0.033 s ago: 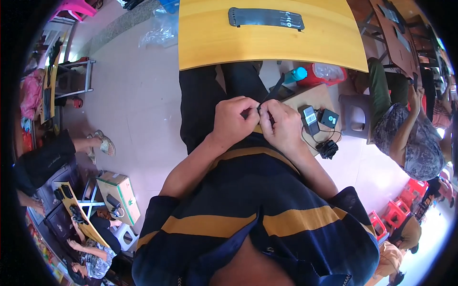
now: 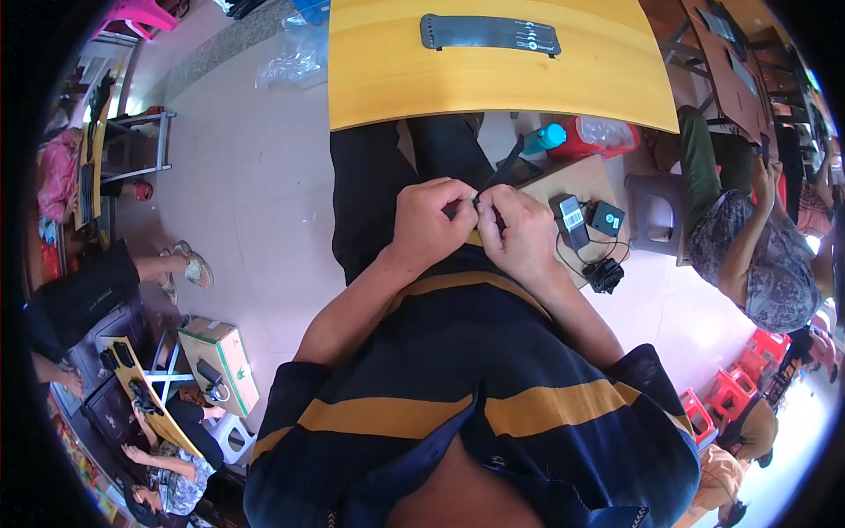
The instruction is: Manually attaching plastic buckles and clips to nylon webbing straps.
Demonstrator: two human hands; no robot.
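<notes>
Just above my lap, my left hand [image 2: 433,222] and my right hand [image 2: 521,231] meet with their fingertips pinched together. Between them they grip the end of a narrow black strap [image 2: 506,165], whose loose part sticks up and to the right. The gripped end is mostly hidden by my fingers. Beyond my hands, a yellow wooden table [image 2: 497,95] carries a flat dark grey band [image 2: 484,33] with white printing and small black tabs along its near edge.
Right of my knees, a low wooden surface [image 2: 546,187] holds a black device with a label [image 2: 572,222], a black box [image 2: 608,218] and a coiled cable [image 2: 605,275]. Behind it are a turquoise bottle [image 2: 551,136] and a red basket [image 2: 572,148]. A person [image 2: 748,255] sits at right.
</notes>
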